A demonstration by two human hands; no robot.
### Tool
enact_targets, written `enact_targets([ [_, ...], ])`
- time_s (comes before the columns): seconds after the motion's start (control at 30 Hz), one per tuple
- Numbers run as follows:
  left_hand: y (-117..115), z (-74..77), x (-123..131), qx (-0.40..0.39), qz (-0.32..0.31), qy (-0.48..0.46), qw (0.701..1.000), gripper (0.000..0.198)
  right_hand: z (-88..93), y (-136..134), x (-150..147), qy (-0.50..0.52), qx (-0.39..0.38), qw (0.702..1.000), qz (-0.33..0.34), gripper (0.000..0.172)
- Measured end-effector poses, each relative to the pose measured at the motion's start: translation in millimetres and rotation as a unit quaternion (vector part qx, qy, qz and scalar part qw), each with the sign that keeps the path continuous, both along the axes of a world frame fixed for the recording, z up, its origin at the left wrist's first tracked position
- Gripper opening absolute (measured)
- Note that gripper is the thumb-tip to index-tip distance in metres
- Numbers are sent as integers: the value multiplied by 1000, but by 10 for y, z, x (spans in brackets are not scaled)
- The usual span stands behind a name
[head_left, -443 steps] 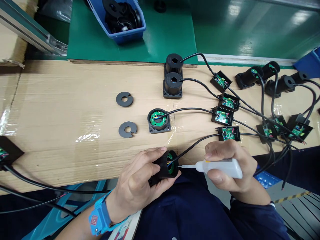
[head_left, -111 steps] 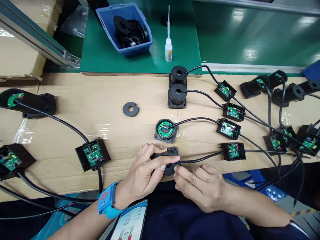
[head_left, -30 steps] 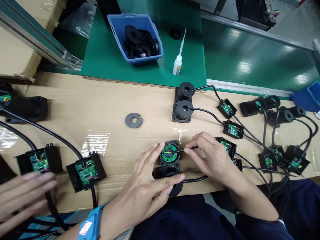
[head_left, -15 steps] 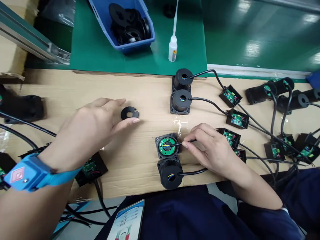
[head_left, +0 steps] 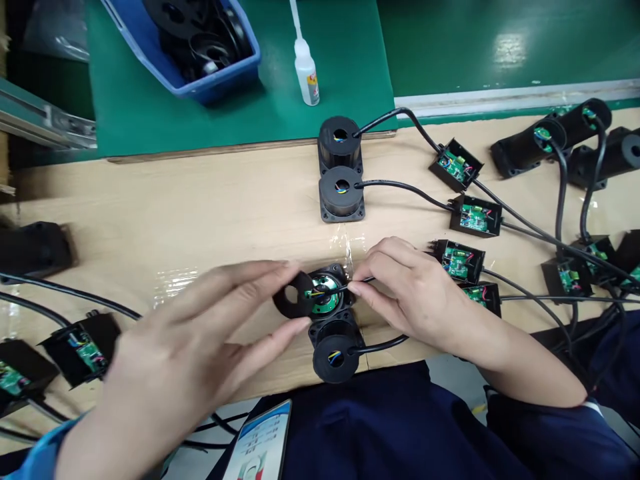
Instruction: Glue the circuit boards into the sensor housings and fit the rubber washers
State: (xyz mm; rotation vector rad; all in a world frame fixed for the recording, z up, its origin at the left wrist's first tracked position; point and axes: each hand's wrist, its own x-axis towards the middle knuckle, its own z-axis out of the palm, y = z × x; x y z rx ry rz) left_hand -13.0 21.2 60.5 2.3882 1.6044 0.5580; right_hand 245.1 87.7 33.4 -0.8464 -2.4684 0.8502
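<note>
My left hand (head_left: 200, 340) pinches a black ring-shaped disc (head_left: 290, 304) by its edges, thumb below and fingers above. The disc is tilted at the left side of an uncovered black housing (head_left: 336, 270) with a round green circuit board (head_left: 327, 308) inside. Between the thumb and fingertips of my right hand (head_left: 410, 290) is a black cable (head_left: 343, 289), whose coloured wires reach the board. Directly below stands a covered black housing (head_left: 336, 357) with its own cable. The disc hides part of the board's left side.
Two covered housings (head_left: 341, 193) stand farther back, cabled to open black boxes with green boards (head_left: 476, 217). Behind them are a white dropper bottle (head_left: 307, 73) and a blue bin (head_left: 220, 83) of black parts. More cabled housings (head_left: 537, 143) lie right; more boxes (head_left: 83, 347) lie left.
My left hand has picked up the black disc from the cardboard and carried it right to the uncovered housing. My right hand still holds the cable. The camera view has shifted.
</note>
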Motion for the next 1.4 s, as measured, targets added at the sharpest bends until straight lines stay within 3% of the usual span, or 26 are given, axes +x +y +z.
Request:
enact_targets([
  [0.23, 37, -80, 174, -7, -71, 3, 997, 50, -3, -20, -2, 2, 7, 1000, -3, 15],
  [0.4, 6, -94, 235, -26, -72, 19, 997, 47, -6, -25, 4, 5, -3, 1000, -7, 16],
  [0.67, -60, -101, 349, 10, -49, 69, 996, 44, 5, -58, 18, -15, -28, 999, -9, 13],
  [0.8, -71, -124, 348, 3, -57, 68, 996, 45, 112, -127, 60, -6, 97, 995, -17, 8],
  [0.87, -86, -150, 349, 3, -65, 61, 996, 43, 168, -173, 78, 9, 168, 986, 12, 21],
  [1.03, -154, -228, 353, 14, -58, 76, 995, 41, 119, -251, 24, -40, 173, 981, 80, 32],
  [1.1, -167, -261, 321, 8, -50, 43, 998, 42, 62, -259, -11, -74, 161, 980, 87, 30],
  [1.2, -132, -332, 257, -40, -33, -104, 993, 40, 22, -266, -39, -93, 169, 978, 85, 29],
  [1.3, -32, -435, 271, -134, 13, -258, 957, 36, 30, -286, -38, -99, 184, 975, 77, 28],
  [1.4, 68, -544, 392, -191, 41, -330, 924, 26, 37, -327, -30, -104, 198, 973, 65, 29],
])
